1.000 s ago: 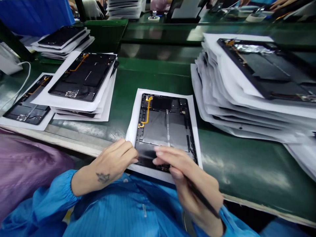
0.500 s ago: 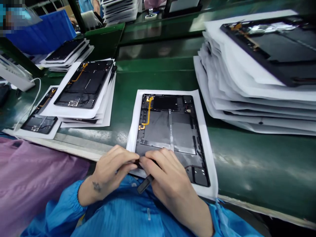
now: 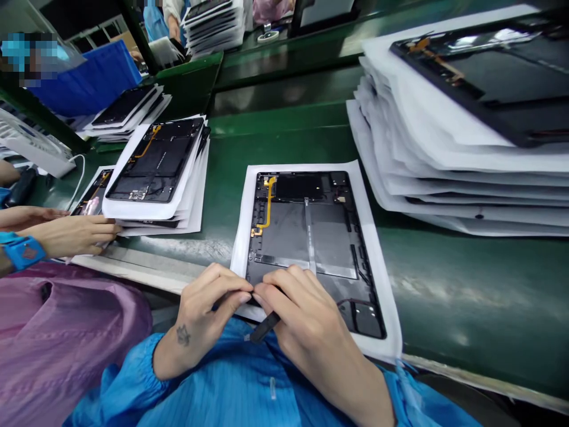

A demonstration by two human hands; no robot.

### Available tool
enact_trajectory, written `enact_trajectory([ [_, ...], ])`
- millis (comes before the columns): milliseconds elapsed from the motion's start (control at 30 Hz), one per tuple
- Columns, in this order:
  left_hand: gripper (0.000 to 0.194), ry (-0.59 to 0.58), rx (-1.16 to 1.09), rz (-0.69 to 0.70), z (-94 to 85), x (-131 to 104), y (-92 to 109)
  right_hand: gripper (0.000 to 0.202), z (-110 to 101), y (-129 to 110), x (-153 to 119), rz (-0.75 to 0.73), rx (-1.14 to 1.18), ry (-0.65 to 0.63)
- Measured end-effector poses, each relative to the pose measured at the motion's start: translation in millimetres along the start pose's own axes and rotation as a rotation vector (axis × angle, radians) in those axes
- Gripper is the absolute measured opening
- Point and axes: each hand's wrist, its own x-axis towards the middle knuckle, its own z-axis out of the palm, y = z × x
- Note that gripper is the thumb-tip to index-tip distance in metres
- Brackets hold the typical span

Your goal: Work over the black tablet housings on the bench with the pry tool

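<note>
An opened tablet [image 3: 284, 228] lies on a white sheet [image 3: 239, 249] before me, its inside up, with an orange flex cable [image 3: 269, 204] along its left side. My left hand [image 3: 207, 317] is closed in a pinch at the tablet's near left corner; what its fingertips hold is too small to make out. Close beside it, my right hand [image 3: 306, 326] is closed too, its fingertips nearly touching the left ones. A small black rectangular part [image 3: 265, 327] sticks out from under the right hand toward my body. The right fingers cover the tablet's near edge.
To the right rises a tall stack of white sheets [image 3: 400, 154] with an opened tablet [image 3: 502, 77] on top. A smaller stack with another tablet [image 3: 155, 160] stands left. A co-worker's hands [image 3: 75, 231] reach over a tablet there. A blue bin [image 3: 89, 77] sits behind.
A co-worker's hands have come into view at the left, over the tablet there. My hands stay almost in place, with the left thumb and finger still pinched; the view has shifted slightly.
</note>
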Motion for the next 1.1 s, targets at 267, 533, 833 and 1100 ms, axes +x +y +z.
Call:
enact_trajectory([
  [267, 0.010, -0.074, 0.170, 0.136, -5.2, 1.4, -8.5, 0.029, -5.6, 3.6, -6.1, -0.032, -0.048, 0.005],
  [533, 0.018, -0.177, 0.408, 0.289, -10.7, -4.1, -11.4, 0.035, -13.1, 6.6, -8.0, -0.150, -0.069, -0.072],
  [833, 0.019, -0.120, 0.440, 0.337, -17.4, -2.9, -12.4, 0.036, -6.7, 6.4, -8.1, -0.204, -0.159, -0.084],
  [1100, 0.040, -0.070, 0.405, 0.375, -17.0, -24.7, -25.8, 0.035, -8.0, 7.7, -8.4, -0.293, -0.230, -0.062],
])
